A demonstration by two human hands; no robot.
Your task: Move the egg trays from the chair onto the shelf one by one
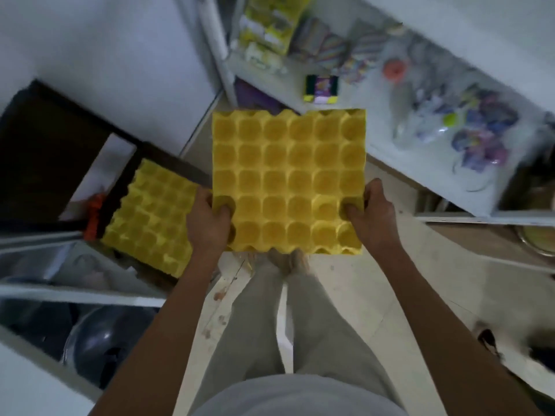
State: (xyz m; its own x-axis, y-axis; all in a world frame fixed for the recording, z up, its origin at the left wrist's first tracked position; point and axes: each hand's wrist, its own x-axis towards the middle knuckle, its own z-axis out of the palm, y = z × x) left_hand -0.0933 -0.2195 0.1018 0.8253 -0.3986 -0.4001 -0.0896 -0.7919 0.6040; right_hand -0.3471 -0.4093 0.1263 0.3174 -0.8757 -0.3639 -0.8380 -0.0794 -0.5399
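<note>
I hold a yellow egg tray (288, 178) flat in the air over the floor, in the middle of the view. My left hand (207, 220) grips its near left edge and my right hand (372, 214) grips its near right edge, thumbs pressed into the cups. A stack of more yellow egg trays (153, 214) lies on the dark chair (45, 151) at the left. The white shelf (384, 121) stands at the upper right, just beyond the held tray's far edge.
The white shelf carries packets, striped items, an orange object (395, 70) and clear bags (480, 130). A white rack with a dark bowl (102, 340) stands at the lower left. My legs and feet are below the tray on the pale floor.
</note>
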